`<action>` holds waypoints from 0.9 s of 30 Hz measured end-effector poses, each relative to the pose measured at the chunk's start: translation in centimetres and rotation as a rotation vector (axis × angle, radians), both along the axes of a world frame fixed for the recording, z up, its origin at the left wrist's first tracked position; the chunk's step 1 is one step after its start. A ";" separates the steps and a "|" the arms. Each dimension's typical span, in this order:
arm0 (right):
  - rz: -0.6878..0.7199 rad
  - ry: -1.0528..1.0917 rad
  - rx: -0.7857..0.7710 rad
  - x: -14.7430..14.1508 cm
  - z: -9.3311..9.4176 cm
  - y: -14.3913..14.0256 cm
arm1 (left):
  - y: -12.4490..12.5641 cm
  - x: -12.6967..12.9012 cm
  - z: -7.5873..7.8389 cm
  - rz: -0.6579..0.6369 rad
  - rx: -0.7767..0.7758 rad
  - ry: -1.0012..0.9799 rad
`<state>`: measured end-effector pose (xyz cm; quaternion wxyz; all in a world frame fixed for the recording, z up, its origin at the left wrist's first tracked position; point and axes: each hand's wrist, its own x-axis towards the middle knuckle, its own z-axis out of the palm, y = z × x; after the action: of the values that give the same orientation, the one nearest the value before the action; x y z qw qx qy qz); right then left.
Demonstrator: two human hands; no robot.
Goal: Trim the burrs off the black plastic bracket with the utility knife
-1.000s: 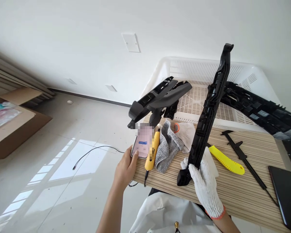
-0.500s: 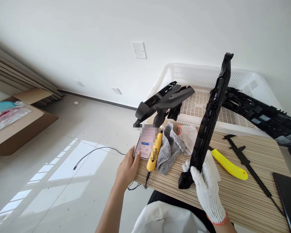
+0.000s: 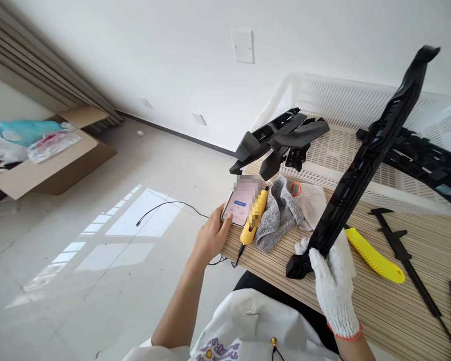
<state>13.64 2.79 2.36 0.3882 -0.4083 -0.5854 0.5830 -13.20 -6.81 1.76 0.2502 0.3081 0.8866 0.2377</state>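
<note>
My bare left hand (image 3: 211, 234) grips the lower left edge of a phone (image 3: 237, 213), its thumb resting at the lit screen's bottom. A white knitted glove with an orange cuff covers my right hand (image 3: 332, 283), which is closed around the lower end of a long black plastic trim piece (image 3: 361, 170). That piece leans up and to the right, over the white basket's edge. Beside the phone lies a yellow corded tool (image 3: 254, 218), partly blurred out. A grey cloth (image 3: 278, 218) and a white glove (image 3: 310, 200) with an orange cuff are bunched to its right.
A yellow-handled knife (image 3: 376, 255) and a black caliper (image 3: 402, 243) lie on the wooden table (image 3: 394, 313). More black trim pieces (image 3: 281, 135) rest at the white basket (image 3: 308, 85). An open cardboard box (image 3: 60, 168) and a cable (image 3: 169, 202) are on the floor.
The view has swung left, so everything sits further right in it. The black trim piece leans more to the right in my right hand. My left hand stays at the phone.
</note>
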 end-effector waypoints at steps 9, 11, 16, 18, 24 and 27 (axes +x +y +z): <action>-0.056 -0.057 0.054 0.2 -0.2 0.0 | 0.0 -0.1 0.1 -0.016 0.019 -0.023; -0.062 -0.069 0.038 0.3 -0.1 0.1 | -0.1 -0.1 0.1 -0.014 0.033 -0.044; -0.041 -0.102 0.028 0.5 -0.1 0.3 | -0.4 -0.2 0.2 -0.003 0.039 -0.082; -0.055 -0.116 0.030 0.6 -0.3 0.2 | -0.3 -0.2 0.3 -0.010 0.043 -0.089; -0.028 -0.106 0.019 0.9 -0.8 0.0 | -0.4 -0.1 0.3 0.002 0.051 -0.097; -0.018 -0.103 0.035 1.1 -0.8 0.1 | -0.5 -0.6 0.2 0.022 0.104 -0.134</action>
<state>14.73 2.93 1.53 0.3698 -0.4361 -0.6112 0.5472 -13.79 -7.30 1.98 0.2901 0.2940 0.8577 0.3063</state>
